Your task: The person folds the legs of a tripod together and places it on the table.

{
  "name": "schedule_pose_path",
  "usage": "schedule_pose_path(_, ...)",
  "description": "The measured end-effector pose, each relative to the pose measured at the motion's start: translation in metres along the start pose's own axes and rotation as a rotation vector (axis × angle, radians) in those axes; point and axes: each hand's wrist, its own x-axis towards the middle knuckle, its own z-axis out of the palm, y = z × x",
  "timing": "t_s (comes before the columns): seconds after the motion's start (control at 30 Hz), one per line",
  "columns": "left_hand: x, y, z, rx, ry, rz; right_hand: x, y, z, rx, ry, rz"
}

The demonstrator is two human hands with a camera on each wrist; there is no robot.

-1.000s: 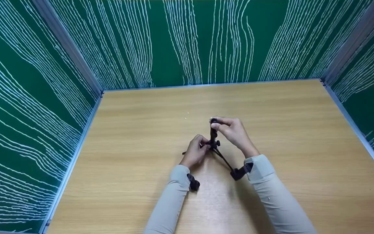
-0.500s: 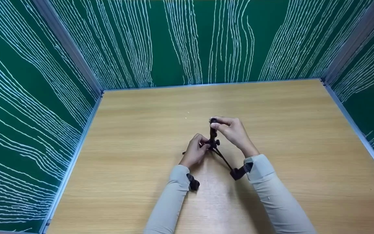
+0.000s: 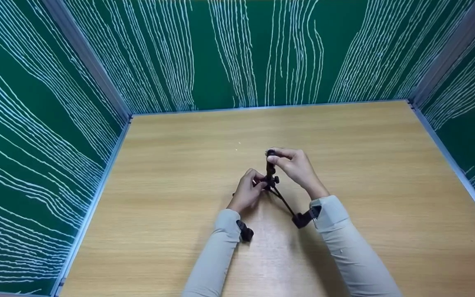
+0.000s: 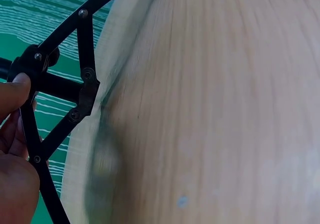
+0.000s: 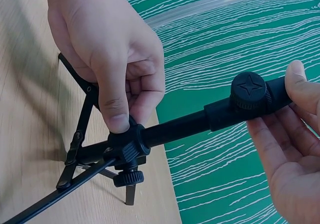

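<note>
A small black tripod [image 3: 270,170] stands over the middle of the table with its thin legs spread. Its hub is gripped by my left hand [image 3: 247,190], thumb pressed on the collar in the right wrist view. My right hand [image 3: 297,167] holds the top end of the centre column [image 5: 175,133] between thumb and fingers. Near that end sits a round knob [image 5: 248,89] with a star mark; a smaller ribbed knob [image 5: 128,178] sticks out at the hub. In the left wrist view, hinged braces [image 4: 60,86] join the legs to the column. One leg is partly hidden behind my left hand.
The wooden table [image 3: 171,156] is enclosed by green panels [image 3: 204,53] with white wavy lines at the back and both sides. Tiny white specks [image 3: 237,149] lie beyond my hands. A black wrist camera [image 3: 302,220] sits close to one tripod leg.
My left hand and the tripod's hub have shifted very slightly away from me. The right hand keeps its hold on the column's top, nearly still.
</note>
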Motion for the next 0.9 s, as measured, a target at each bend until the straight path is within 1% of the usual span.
schedule_pose_path(0.13,0.000,-0.001,0.000,-0.003,0.002,-0.002,0.000,0.001,0.000,-0.005,-0.003,-0.008)
schedule_pose_path(0.27,0.000,-0.001,0.001,-0.025,0.014,-0.008,0.000,0.000,0.000,0.004,-0.009,-0.012)
schedule_pose_path(0.53,0.001,0.006,-0.002,-0.058,0.010,-0.022,0.000,-0.001,-0.001,0.008,-0.017,-0.031)
schedule_pose_path(0.9,0.002,0.010,-0.004,-0.011,0.024,0.003,0.001,-0.002,-0.002,-0.011,-0.015,-0.039)
